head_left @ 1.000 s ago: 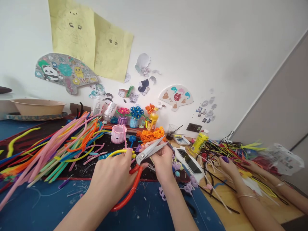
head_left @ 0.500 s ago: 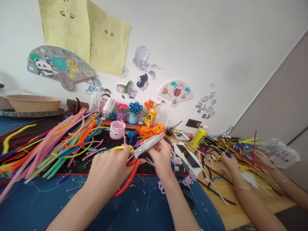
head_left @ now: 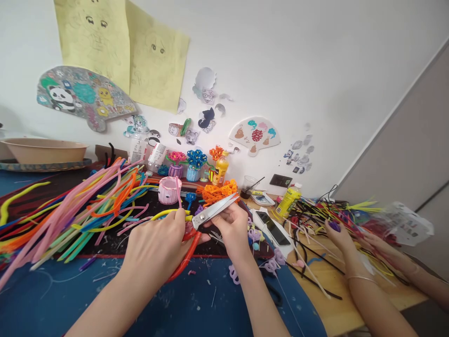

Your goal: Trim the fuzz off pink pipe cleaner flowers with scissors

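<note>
My left hand (head_left: 154, 241) is closed around the red handles of a pair of scissors (head_left: 213, 210). The blades slant up and to the right, close together. Right by its knuckles, a pink pipe cleaner (head_left: 178, 192) stands upright and a yellow strip (head_left: 170, 214) passes behind; whether the hand grips either is unclear. My right hand (head_left: 233, 227) is behind the blades with its fingers curled together near their tips; what they pinch is hidden. Beyond the hands are a pink pipe-cleaner cup (head_left: 170, 191) and a pile of orange pipe-cleaner pieces (head_left: 217, 191).
Loose pipe cleaners (head_left: 77, 206) spread across the left. Small flower pots (head_left: 192, 173) and an orange drink bottle (head_left: 220, 169) line the wall. On the right are a phone (head_left: 274, 228), a yellow bottle (head_left: 288, 200) and another person's hands (head_left: 342, 236) among dark strands.
Both my hands and the scissors stay almost in place, with the view shifting slightly. At the right, the other person's far hand has come lower and nearer their other hand.
</note>
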Motion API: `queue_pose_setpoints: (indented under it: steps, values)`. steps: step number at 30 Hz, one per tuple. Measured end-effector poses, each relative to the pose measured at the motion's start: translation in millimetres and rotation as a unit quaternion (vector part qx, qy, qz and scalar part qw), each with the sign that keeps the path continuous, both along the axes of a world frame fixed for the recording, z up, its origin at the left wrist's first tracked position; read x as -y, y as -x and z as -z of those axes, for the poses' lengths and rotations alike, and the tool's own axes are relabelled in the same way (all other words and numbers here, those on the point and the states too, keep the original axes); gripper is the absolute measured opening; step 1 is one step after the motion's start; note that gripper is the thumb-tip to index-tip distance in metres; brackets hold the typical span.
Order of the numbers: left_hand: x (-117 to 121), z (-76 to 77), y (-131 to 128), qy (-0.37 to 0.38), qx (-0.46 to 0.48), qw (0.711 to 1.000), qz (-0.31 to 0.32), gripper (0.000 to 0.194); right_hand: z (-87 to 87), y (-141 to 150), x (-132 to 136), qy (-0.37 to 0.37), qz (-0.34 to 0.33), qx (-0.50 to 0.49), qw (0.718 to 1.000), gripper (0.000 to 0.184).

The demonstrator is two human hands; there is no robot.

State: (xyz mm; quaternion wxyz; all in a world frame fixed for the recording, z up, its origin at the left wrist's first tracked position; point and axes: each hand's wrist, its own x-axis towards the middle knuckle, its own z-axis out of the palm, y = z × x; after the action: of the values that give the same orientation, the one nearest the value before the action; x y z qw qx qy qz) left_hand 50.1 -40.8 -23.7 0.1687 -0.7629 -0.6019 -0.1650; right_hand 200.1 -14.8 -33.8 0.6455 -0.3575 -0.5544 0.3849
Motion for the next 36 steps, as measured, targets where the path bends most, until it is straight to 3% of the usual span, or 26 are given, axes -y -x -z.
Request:
queue_pose_setpoints:
  steps: [22,30,33,36]
  values:
    - [-0.5,0.1,1.3,0.041,-0.028,0.999,-0.014,0.036,1.4,0.5,-0.1,0.005,-0.041,0.007,0.999,0.005]
    - [-3.1,-7.0,1.8,-0.038,0.034,0.998,-0.044,0.036,-1.8,-1.9,0.3,0.015,-0.041,-0.016,0.999,0.013]
    - [-4.8,-16.2,8.4,0.033,0.103,0.991,-0.078,0.041,-1.4,-3.5,-0.8,0.009,-0.054,-0.025,0.998,0.013]
    - [-6.3,-24.0,15.8,0.113,0.155,0.98,-0.06,0.047,-1.0,-4.2,-2.2,0.009,-0.073,-0.031,0.997,0.012]
